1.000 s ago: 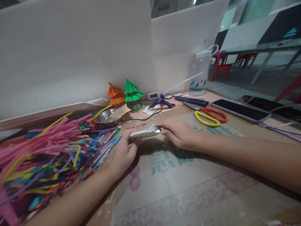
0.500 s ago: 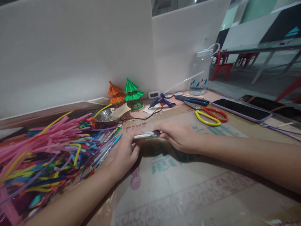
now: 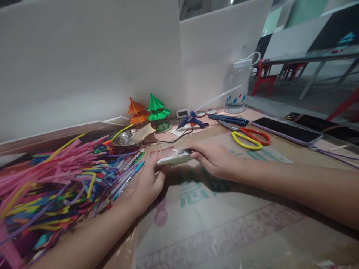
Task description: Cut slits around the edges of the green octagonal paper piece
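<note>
Head view: coloured pipe cleaners [image 3: 70, 164] lie heaped at left. The left hand [image 3: 147, 183] grasps one end of a pale flat piece [image 3: 174, 160], held above a printed sheet [image 3: 213, 228]; the right hand [image 3: 213, 160] pinches the piece's dark, shiny opposite end. Scissors [image 3: 246, 140] and a phone [image 3: 286, 130] lie farther right, apart from both hands.

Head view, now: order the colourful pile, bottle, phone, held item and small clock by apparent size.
1. Colourful pile
2. Bottle and phone: too alike to rank, and the phone looks nearer
3. Held item, judged by its visible part
4. Small clock
</note>
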